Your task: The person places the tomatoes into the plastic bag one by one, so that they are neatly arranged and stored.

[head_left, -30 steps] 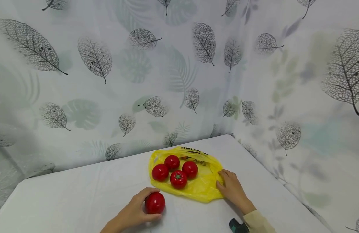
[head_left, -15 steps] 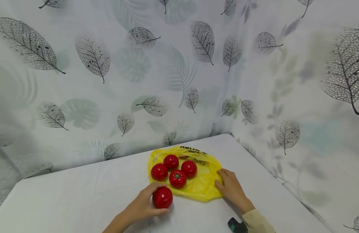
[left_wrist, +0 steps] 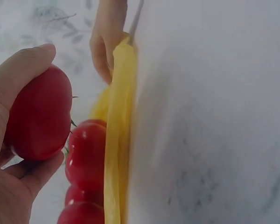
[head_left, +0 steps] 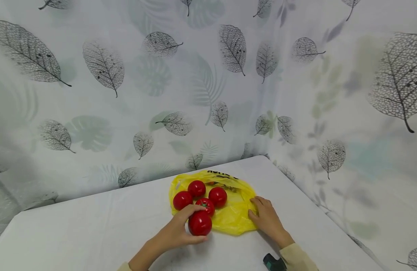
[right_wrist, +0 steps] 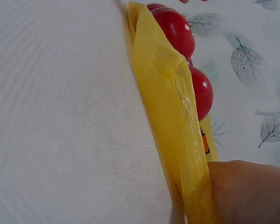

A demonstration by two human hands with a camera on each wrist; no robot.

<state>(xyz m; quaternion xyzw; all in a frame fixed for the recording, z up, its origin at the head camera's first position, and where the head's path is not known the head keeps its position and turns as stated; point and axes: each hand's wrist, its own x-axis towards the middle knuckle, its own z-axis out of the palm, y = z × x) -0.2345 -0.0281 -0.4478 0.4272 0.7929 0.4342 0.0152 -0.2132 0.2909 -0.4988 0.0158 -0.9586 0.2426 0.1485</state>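
My left hand (head_left: 174, 233) grips a red tomato (head_left: 200, 224) between thumb and fingers, held above the table at the near edge of a yellow plastic bag (head_left: 233, 218). In the left wrist view the held tomato (left_wrist: 39, 114) hangs clear of the table, its green stem end turned toward the others. Several more tomatoes (head_left: 217, 197) sit clustered on the bag's left half; the held one partly covers the closest. My right hand (head_left: 267, 218) pinches the bag's right edge; its fingertips are partly hidden by the plastic in the right wrist view (right_wrist: 252, 191).
The white table (head_left: 93, 226) runs up to a leaf-patterned curtain (head_left: 181, 82) at the back and right. By the right forearm lies a dark object (head_left: 274, 262), partly cut off by the frame edge.
My left hand has carried its tomato rightward and a little away from me, from beside the bag to its near edge. The right hand has stayed at the bag's right edge.
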